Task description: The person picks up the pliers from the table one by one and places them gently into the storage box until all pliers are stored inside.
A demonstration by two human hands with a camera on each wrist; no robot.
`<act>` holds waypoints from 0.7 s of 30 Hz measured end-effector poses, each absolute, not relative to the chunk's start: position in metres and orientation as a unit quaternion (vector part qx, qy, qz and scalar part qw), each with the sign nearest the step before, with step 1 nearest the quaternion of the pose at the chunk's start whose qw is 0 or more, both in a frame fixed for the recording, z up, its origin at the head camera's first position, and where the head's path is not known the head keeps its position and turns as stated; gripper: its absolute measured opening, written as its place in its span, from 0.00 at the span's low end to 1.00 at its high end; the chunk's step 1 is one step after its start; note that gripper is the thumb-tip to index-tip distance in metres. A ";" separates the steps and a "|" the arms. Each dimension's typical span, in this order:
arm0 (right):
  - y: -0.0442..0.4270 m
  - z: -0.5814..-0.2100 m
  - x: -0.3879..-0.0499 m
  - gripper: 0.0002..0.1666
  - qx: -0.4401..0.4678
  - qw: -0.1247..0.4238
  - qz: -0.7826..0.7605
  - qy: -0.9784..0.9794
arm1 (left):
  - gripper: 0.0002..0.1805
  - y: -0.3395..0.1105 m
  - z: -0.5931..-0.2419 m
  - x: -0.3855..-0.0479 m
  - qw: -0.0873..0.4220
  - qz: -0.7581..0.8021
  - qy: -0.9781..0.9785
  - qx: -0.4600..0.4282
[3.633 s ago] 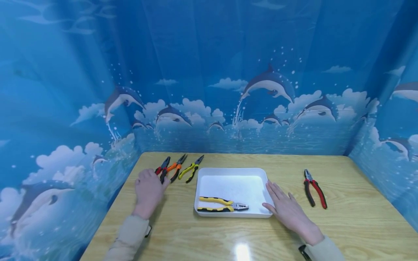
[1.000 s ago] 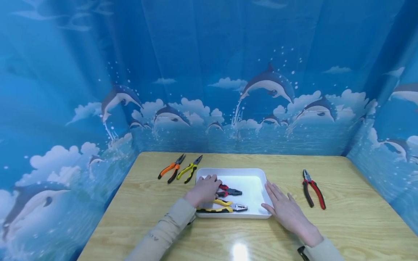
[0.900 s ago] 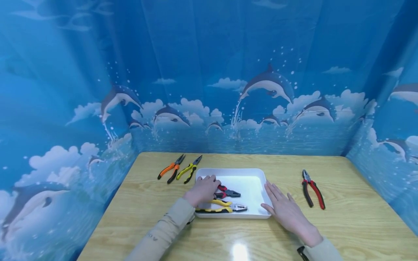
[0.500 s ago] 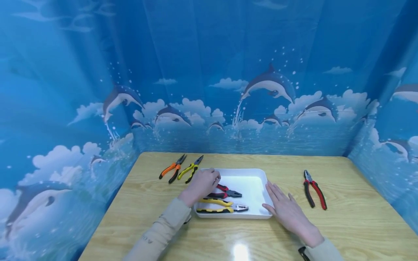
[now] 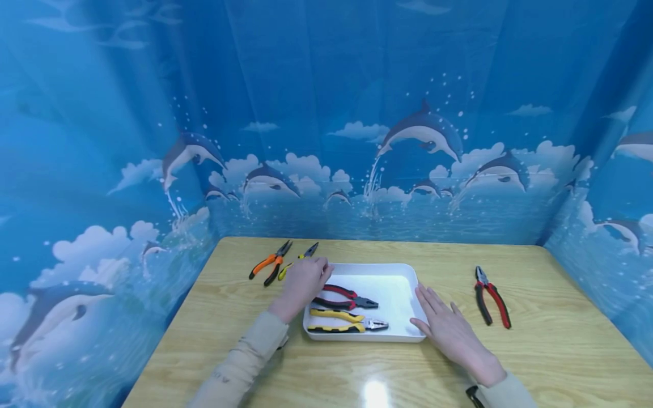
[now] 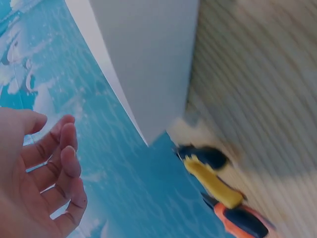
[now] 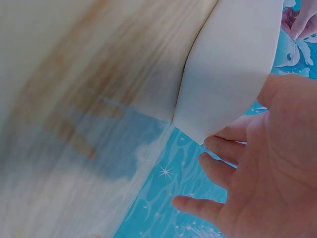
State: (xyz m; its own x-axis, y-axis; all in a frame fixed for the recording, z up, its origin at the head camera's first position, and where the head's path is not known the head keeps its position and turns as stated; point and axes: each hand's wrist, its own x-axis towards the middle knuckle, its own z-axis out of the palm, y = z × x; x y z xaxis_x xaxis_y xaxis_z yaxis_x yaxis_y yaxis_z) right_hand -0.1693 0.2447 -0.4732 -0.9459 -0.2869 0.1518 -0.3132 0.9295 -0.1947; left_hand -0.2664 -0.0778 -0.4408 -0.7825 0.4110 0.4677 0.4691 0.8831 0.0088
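Note:
My left hand (image 5: 302,283) hovers over the left rim of the white tray (image 5: 380,283). Its fingers are loosely bent with nothing between them, as the left wrist view shows. Inside the tray lie red-and-black pliers (image 5: 347,297), jaws to the right, and in front of them yellow-and-black pliers (image 5: 349,322). My right hand (image 5: 449,328) rests against the tray's right side, fingers extended; in the right wrist view its fingers touch the tray wall (image 7: 223,74). Behind my left hand are yellow-and-black long-nose pliers (image 5: 308,250), partly hidden, with orange-and-black long-nose pliers (image 5: 272,262) to their left.
Another pair of red-and-black pliers (image 5: 491,296) lies on the wooden table (image 5: 551,351) to the right of my right hand. A blue dolphin-print curtain (image 5: 326,113) encloses the table's back and sides.
The left hand has brought the red-and-black pliers from the table's left into the tray and let go of them. It has since drawn back left. The right hand stays at the tray.

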 end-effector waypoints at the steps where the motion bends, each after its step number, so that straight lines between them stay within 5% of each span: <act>1: 0.245 -0.473 -0.169 0.41 0.153 0.060 0.109 -0.980 | 0.12 -0.082 -0.440 -0.268 0.239 -0.069 -0.941 -0.229; 10: 0.244 -0.473 -0.169 0.41 0.152 0.058 0.111 -0.980 | 0.07 -0.121 -0.441 -0.293 0.280 -0.081 -0.941 -0.170; 21: 0.244 -0.473 -0.170 0.42 0.149 0.054 0.112 -0.981 | 0.20 -0.165 -0.464 -0.317 0.201 -0.040 -0.976 -0.073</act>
